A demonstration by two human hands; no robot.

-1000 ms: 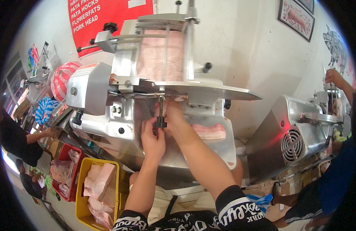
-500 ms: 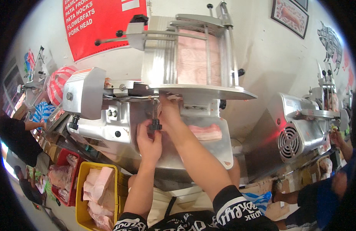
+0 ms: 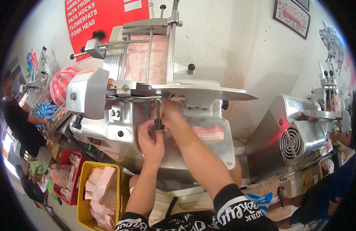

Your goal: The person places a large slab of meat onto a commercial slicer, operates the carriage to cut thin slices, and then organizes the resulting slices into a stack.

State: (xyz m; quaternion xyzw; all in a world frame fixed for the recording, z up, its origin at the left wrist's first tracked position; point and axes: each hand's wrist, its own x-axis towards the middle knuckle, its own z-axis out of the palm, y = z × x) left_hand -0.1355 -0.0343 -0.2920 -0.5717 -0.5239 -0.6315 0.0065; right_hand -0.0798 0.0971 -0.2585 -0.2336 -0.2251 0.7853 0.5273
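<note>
Steel meat slicer (image 3: pixel 108 96), pink meat slab (image 3: pixel 141 57) loaded up top. Black knob (image 3: pixel 158 125) pinched by left hand (image 3: pixel 151 142); right hand (image 3: pixel 171 113) curled, grip hidden.

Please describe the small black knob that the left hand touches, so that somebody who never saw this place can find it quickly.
Find the big steel meat slicer in the middle, with a pink meat block standing on top. Under its flat round blade, a thin metal rod hangs down, and the black knob sits at its lower end, at the left hand. It is ribbed and hangs free, unlike the black knobs fixed on the slicer's body.
</note>
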